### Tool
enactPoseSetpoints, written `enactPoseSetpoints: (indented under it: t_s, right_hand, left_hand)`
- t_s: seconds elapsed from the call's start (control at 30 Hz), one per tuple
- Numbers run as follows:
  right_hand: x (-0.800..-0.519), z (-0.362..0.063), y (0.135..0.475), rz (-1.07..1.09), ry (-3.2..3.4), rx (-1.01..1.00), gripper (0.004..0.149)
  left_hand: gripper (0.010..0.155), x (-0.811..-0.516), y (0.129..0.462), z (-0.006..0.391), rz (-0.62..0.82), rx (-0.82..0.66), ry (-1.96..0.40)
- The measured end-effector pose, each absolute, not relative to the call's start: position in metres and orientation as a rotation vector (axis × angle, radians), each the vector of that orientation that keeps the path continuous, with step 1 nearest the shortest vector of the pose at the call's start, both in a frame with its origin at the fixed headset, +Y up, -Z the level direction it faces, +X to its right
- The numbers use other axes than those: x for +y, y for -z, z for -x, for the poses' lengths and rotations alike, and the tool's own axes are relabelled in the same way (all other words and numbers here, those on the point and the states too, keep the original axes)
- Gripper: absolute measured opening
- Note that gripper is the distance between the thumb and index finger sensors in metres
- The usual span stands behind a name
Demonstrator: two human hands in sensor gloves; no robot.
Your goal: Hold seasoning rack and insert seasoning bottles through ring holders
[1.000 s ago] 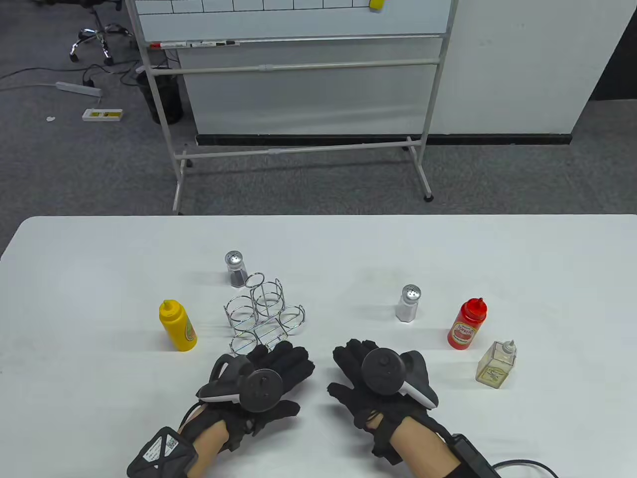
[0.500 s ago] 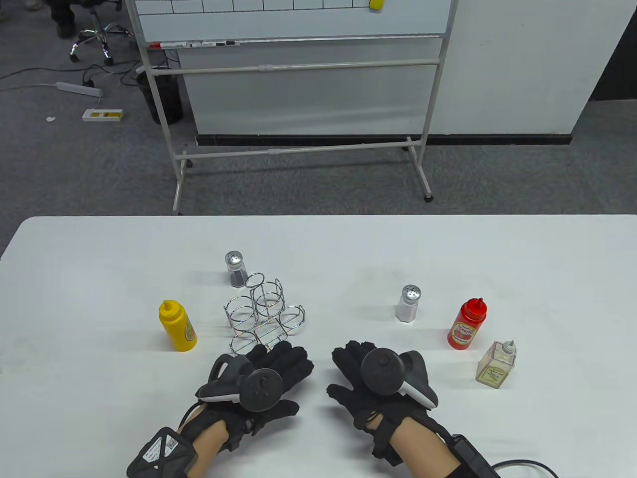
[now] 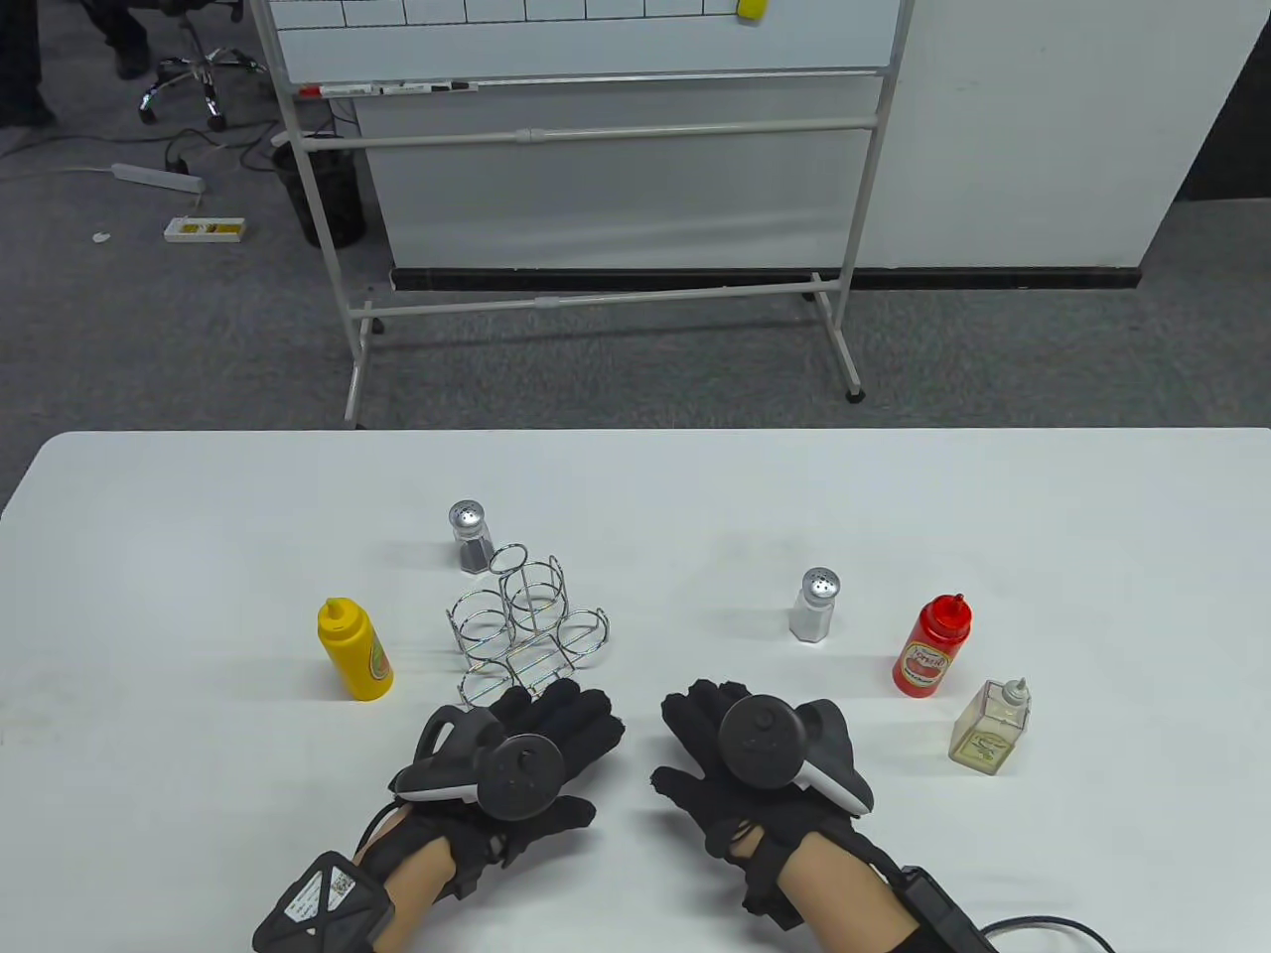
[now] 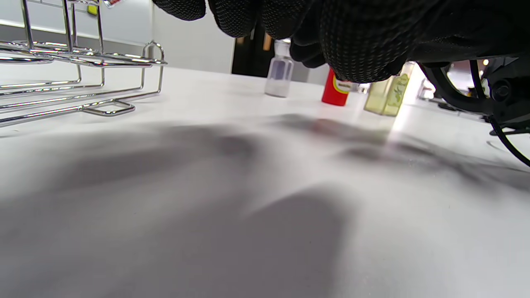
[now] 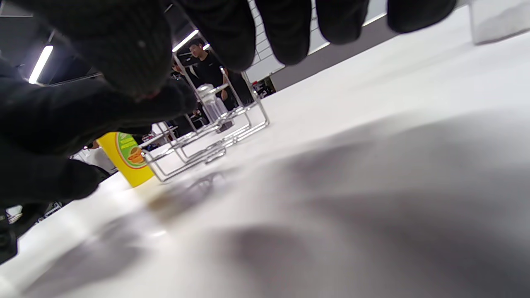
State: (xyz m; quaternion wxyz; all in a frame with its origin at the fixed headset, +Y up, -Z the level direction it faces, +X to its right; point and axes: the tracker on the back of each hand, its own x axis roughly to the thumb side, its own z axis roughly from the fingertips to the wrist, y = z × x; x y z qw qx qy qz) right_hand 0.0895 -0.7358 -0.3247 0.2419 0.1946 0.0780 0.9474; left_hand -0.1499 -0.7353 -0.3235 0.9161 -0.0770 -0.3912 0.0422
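A chrome wire rack (image 3: 526, 625) with several ring holders stands empty on the white table (image 3: 199, 516). My left hand (image 3: 556, 720) lies flat and empty just in front of it, fingers near its front ring. My right hand (image 3: 710, 715) lies flat and empty to the right. A yellow mustard bottle (image 3: 354, 649) stands left of the rack, a dark pepper shaker (image 3: 470, 537) behind it. A white salt shaker (image 3: 815, 606), a red ketchup bottle (image 3: 931, 645) and a clear oil bottle (image 3: 990, 727) stand at the right. The rack (image 4: 78, 78) shows in the left wrist view.
A whiteboard on a metal stand (image 3: 586, 149) is on the floor beyond the table's far edge. A cable (image 3: 1043, 928) runs from my right wrist along the table's near edge.
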Motion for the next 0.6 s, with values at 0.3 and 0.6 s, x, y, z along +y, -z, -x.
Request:
enactPoseSetpoints:
  t_s: [0.3,0.6]
  right_hand:
    - [-0.732,-0.090,0.324,-0.537,-2.577,0.195,0.080]
    - [-0.730,-0.091,0.324,-0.541,-2.574,0.176,0.080]
  left_hand:
    - [0.079,-0.680,0.334,0.171,0.028,-0.766,-0.383]
    - [0.079,-0.594,0.368,0.209,-0.283,-0.483,-0.601]
